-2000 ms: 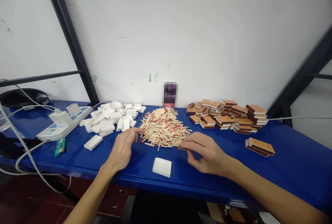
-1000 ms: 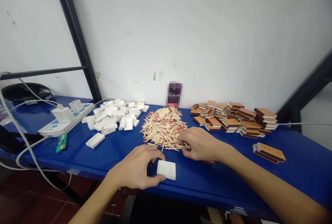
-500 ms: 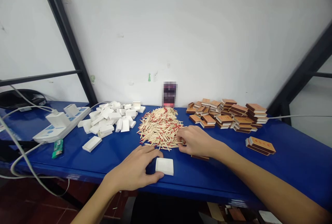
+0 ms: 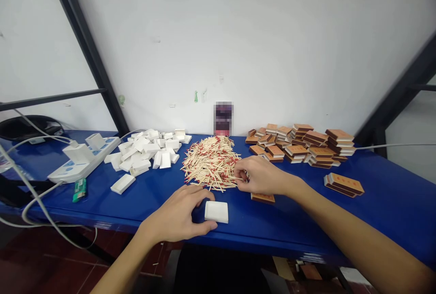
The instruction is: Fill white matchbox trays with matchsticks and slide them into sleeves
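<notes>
A heap of red-tipped matchsticks (image 4: pixel 210 162) lies in the middle of the blue table (image 4: pixel 391 212). My right hand (image 4: pixel 260 176) rests at the heap's right edge, fingers pinched on a few matchsticks. Below its wrist lies a brown matchbox sleeve (image 4: pixel 263 198). My left hand (image 4: pixel 179 214) curls round the left side of a white inner tray (image 4: pixel 216 211) near the front edge, thumb and fingers touching it.
A pile of white inner trays (image 4: pixel 146 152) sits left of the heap; one lone tray (image 4: pixel 122 183) lies nearer. Brown matchboxes (image 4: pixel 299 146) are stacked at the right, with a separate stack (image 4: pixel 343 184) further right. A power strip (image 4: pixel 81 155), cables and a green lighter (image 4: pixel 79 189) occupy the left end.
My left hand came from the matchstick heap down to the white tray and now grips it. My right hand moved up into the heap's edge and pinched matchsticks, uncovering the brown sleeve.
</notes>
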`<state>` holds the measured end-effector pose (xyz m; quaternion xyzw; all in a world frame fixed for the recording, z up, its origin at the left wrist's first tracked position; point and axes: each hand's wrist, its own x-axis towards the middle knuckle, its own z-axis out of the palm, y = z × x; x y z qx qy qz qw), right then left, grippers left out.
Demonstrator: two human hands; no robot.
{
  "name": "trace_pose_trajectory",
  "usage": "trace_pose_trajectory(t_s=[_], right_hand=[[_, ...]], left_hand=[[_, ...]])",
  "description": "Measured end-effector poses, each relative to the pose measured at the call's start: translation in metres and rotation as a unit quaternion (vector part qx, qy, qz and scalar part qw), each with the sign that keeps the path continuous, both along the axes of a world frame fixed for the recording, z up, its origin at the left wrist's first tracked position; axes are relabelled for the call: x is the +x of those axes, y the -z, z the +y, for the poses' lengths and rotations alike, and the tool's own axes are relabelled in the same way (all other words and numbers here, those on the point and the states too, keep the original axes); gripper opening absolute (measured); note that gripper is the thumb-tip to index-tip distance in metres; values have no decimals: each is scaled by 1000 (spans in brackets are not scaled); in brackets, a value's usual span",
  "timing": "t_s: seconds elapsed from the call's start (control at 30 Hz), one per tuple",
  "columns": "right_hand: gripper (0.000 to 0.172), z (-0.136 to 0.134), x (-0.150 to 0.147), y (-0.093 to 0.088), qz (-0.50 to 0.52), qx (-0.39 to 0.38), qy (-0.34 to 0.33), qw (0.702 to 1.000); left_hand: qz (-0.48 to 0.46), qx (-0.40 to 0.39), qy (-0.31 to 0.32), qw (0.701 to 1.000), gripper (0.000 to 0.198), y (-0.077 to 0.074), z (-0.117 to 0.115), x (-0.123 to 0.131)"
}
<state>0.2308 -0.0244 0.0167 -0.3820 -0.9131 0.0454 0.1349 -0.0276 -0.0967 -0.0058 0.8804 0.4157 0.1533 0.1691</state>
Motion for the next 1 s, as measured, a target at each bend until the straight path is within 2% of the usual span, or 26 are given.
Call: trace_pose_trajectory(t_s=[0.13,0.33,0.47,0.57,0.63,0.7,0.83,0.9,1.0], right_hand=[[8,3,0,4,69,-55,-42,995],[10,1,-6,9,160,-82,-82,980],[8,-6,-14,10,210,-109,-81,968],[8,-13,-19,13,207,-102,-105,967],[9,-17,-21,15,180,-85,-136,971],[9,-21,-23,16,151,-76,-163,972],[7,-28,-26,19,107,-64,-175,977],[6,-30,-27,19,93,-65,-175,978],[5,-29,-29,20,82,-82,-177,977]], left_hand=[[2,-6,-3,1000,41,0,-1,-1],[-14,-2,-6,1000,46,2,1,-3],[-84,-21,-56,995,39,4,5,-3],[-139,-15,-83,987,36,6,9,-3],[-151,-4,-67,986,33,6,9,-4],[-143,9,-24,989,33,4,8,-5],[-106,17,55,993,56,2,2,-7],[-86,5,58,995,58,3,1,-7],[-69,7,46,997,45,6,0,-6]])
